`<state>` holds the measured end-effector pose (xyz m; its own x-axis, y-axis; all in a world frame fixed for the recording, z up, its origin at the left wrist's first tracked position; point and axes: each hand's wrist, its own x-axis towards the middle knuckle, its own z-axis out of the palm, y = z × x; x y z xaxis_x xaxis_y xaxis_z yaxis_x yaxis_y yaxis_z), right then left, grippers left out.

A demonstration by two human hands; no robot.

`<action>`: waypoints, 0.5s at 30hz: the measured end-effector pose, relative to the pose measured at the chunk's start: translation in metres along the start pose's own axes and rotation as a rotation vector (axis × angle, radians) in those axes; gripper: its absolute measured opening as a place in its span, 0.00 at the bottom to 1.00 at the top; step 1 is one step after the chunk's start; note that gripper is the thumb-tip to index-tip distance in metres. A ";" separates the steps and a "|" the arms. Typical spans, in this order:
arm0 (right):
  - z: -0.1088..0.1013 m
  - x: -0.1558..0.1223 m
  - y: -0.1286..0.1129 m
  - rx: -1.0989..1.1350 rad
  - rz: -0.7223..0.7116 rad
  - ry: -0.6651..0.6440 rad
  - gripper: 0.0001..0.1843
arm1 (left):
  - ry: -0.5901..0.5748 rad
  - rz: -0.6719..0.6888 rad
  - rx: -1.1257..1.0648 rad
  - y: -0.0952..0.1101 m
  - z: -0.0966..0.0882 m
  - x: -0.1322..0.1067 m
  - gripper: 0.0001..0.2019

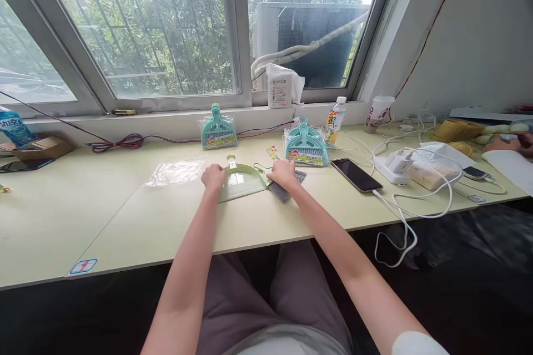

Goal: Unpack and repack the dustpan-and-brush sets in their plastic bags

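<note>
A pale green dustpan [241, 182] lies on the table in front of me, its handle pointing toward the window. My left hand [214, 179] is closed on the dustpan's left edge. My right hand [283, 173] grips a small hand brush [280, 192] with grey bristles, just right of the dustpan. The brush's green handle reaches left over the pan's right edge. Behind my right hand lies a colourful label card [273, 152]. To the left of the dustpan is a crumpled clear plastic bag [175, 172].
Two wrapped teal dustpan sets [219, 132] stand at the back, with a drink bottle [335, 122] beside the right one. A phone [356, 175], a power strip [392, 169] and loose white cables lie to the right. Another person's hands [506, 144] show at far right.
</note>
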<state>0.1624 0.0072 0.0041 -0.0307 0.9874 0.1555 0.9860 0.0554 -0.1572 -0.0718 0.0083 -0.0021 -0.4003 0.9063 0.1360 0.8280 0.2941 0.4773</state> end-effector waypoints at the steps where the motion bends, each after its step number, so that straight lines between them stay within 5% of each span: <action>1: 0.000 -0.001 0.005 0.051 0.020 0.011 0.14 | 0.007 0.001 -0.009 -0.001 0.000 0.001 0.11; 7: -0.009 -0.008 0.015 0.417 0.063 0.287 0.12 | -0.037 0.018 -0.150 0.000 0.002 -0.001 0.07; 15: 0.003 -0.022 -0.016 0.468 -0.123 0.316 0.11 | -0.551 0.257 -0.767 0.042 0.007 -0.040 0.18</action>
<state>0.1469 -0.0149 0.0002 -0.0193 0.8811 0.4726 0.7987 0.2979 -0.5228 -0.0185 -0.0134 0.0065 0.1579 0.9873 -0.0164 0.3060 -0.0331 0.9515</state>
